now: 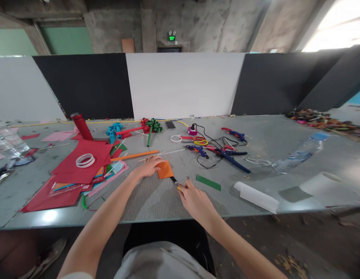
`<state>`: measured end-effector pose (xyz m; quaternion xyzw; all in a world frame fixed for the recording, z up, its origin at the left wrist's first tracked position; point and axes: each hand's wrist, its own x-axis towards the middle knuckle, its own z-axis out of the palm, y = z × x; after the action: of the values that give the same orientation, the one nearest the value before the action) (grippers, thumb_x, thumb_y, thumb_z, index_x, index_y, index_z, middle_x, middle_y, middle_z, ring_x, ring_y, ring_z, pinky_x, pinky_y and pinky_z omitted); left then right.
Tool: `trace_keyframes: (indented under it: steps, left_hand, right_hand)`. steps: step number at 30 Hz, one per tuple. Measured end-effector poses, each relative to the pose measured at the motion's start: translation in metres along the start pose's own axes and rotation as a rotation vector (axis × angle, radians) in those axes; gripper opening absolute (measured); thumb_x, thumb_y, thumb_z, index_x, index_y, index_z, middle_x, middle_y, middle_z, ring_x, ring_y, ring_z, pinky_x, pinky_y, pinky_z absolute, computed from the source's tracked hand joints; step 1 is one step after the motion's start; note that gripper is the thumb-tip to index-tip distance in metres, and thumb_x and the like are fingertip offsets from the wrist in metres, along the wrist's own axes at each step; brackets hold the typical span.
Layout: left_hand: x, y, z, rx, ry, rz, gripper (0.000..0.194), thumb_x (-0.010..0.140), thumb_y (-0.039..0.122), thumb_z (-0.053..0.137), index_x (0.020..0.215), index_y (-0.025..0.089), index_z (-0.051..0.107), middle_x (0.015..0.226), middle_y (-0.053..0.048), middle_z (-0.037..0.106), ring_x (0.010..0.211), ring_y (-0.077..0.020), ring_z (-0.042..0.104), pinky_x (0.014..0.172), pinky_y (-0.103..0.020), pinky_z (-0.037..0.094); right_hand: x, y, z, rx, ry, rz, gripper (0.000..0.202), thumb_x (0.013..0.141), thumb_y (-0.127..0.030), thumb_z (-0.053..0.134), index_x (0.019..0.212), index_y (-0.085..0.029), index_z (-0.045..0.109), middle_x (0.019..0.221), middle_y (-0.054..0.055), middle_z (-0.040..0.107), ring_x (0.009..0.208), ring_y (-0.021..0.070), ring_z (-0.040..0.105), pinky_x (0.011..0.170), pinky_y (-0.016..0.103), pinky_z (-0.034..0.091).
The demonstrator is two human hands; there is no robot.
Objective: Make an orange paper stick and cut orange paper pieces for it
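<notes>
A small folded piece of orange paper (166, 171) lies on the grey table just in front of me. My left hand (150, 166) grips its left edge, fingertips bent against the paper. In my right hand (195, 197) is a utility knife (175, 181) with a black blade and a yellow part. The blade reaches the paper's lower right edge; whether it is inside the fold I cannot tell. A green paper strip (208, 182) lies right of my right hand. Beyond my left hand rests a long orange paper stick (136, 155).
Left are red paper sheets (66, 168), white tape rolls (85, 160) and a red flask (81, 126). Ribbon flowers (153, 125) lie farther back. Glue guns (197, 148) with cords and dark blue pliers (233, 159) lie right of centre, then a plastic bottle (298, 155) and a white paper roll (257, 197).
</notes>
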<state>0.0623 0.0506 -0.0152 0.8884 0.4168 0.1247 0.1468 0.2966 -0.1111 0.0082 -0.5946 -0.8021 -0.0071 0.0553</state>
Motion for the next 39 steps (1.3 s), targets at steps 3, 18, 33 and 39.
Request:
trace_keyframes:
  steps: [3, 18, 33, 39]
  left_hand:
    - [0.0, 0.001, -0.001, 0.045, -0.036, -0.009, 0.042, 0.098, 0.021, 0.047, 0.132, 0.038, 0.063, 0.144, -0.004, 0.05, 0.135, -0.0277, 0.043, 0.113, -0.049, 0.03]
    - [-0.006, -0.004, -0.015, 0.086, -0.18, -0.014, 0.037, 0.1, 0.038, 0.049, 0.135, 0.041, 0.061, 0.151, -0.001, 0.043, 0.136, -0.029, 0.04, 0.114, -0.048, 0.029]
    - [-0.003, 0.001, -0.015, 0.15, -0.125, -0.006, 0.032, 0.094, 0.031, 0.061, 0.124, 0.037, 0.07, 0.144, -0.003, 0.053, 0.131, -0.0308, 0.044, 0.11, -0.049, 0.033]
    - [-0.003, 0.0, -0.014, 0.151, -0.081, 0.022, 0.027, 0.093, 0.03, 0.063, 0.117, 0.035, 0.074, 0.141, -0.003, 0.056, 0.132, -0.0288, 0.045, 0.111, -0.046, 0.033]
  right_hand:
    - [0.0, 0.0, 0.0, -0.006, -0.003, -0.007, 0.03, 0.103, -0.023, 0.04, 0.114, -0.019, 0.067, 0.106, 0.012, 0.063, 0.072, 0.0186, 0.071, 0.055, 0.025, 0.041]
    - [-0.003, 0.0, -0.007, 0.034, -0.033, 0.004, 0.031, 0.103, -0.023, 0.041, 0.119, -0.018, 0.066, 0.107, 0.011, 0.062, 0.076, 0.0185, 0.072, 0.058, 0.026, 0.042]
    - [-0.003, -0.001, -0.009, 0.031, -0.04, 0.002, 0.029, 0.103, -0.023, 0.041, 0.117, -0.019, 0.066, 0.108, 0.011, 0.062, 0.074, 0.0178, 0.071, 0.057, 0.026, 0.041]
    - [0.0, -0.004, -0.01, 0.006, -0.046, -0.046, 0.03, 0.1, -0.022, 0.043, 0.122, -0.017, 0.063, 0.11, 0.013, 0.064, 0.093, 0.0245, 0.07, 0.064, 0.028, 0.046]
